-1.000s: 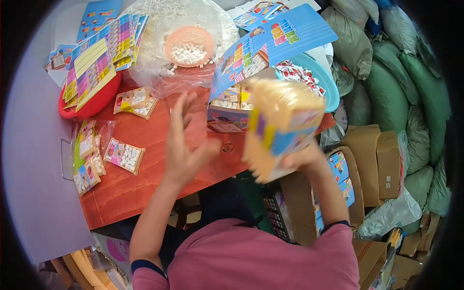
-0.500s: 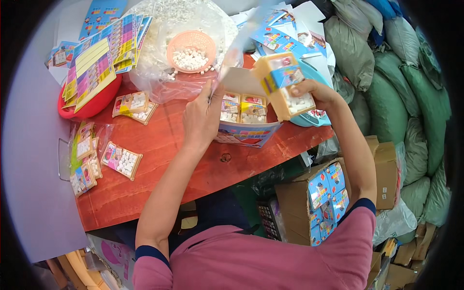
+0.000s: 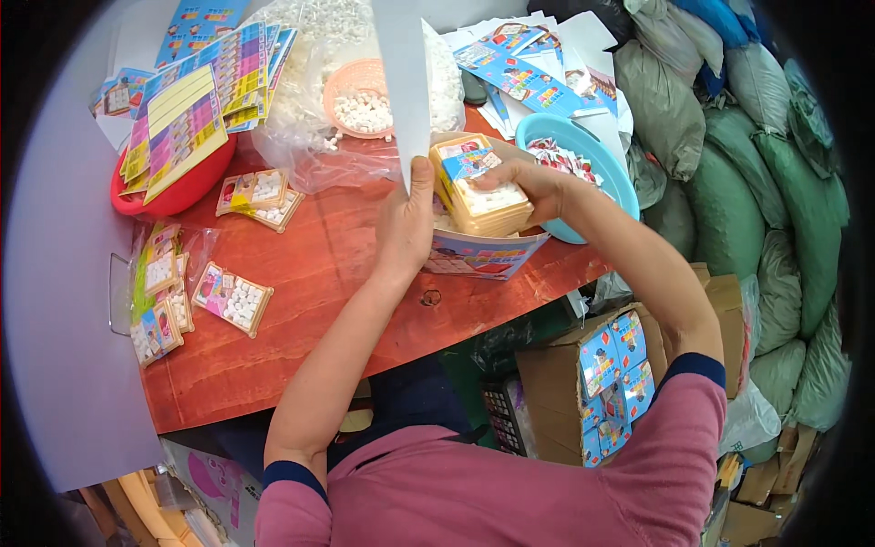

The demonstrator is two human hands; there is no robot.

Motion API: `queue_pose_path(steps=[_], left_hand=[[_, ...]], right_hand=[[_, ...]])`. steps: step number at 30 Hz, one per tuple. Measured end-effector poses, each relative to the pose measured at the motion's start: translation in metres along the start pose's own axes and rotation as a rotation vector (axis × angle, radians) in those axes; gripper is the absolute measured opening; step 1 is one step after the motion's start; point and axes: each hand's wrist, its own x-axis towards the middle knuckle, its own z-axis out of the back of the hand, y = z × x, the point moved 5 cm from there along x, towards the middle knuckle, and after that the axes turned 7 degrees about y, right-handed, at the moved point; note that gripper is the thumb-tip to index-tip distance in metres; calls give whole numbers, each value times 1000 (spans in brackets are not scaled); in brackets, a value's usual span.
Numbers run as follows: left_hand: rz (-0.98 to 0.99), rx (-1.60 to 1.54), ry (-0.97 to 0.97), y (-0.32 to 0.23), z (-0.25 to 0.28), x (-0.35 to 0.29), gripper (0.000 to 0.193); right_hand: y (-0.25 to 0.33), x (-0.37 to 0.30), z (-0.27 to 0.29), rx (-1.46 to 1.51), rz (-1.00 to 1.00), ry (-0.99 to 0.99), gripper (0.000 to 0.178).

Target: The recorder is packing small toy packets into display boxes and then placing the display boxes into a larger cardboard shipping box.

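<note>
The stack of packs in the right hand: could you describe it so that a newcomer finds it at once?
On the right part of the red table stands an open printed box. At its opening, the right hand holds the stack of packs, tan-sided with white pieces showing. Unlike the packs lying on the table's left, it is a thick block gripped by a hand.

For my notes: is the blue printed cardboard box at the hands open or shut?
The box is open: its pale flat cardboard lid stands raised at the left hand.
</note>
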Motion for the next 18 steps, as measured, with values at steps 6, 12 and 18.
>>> queue_pose_path(steps=[6,12,18], left_hand=[[-16,33,37,-12,-4,-9,80],[-45,139,60,-19,-2,-11,74],[-42,149,100,-18,-5,-10,72]], right_hand=[[-15,10,-21,-32,127,-124,55],[-6,-1,-23,-314,-123,-288,55],[-9,16,-9,-458,37,-166,57]])
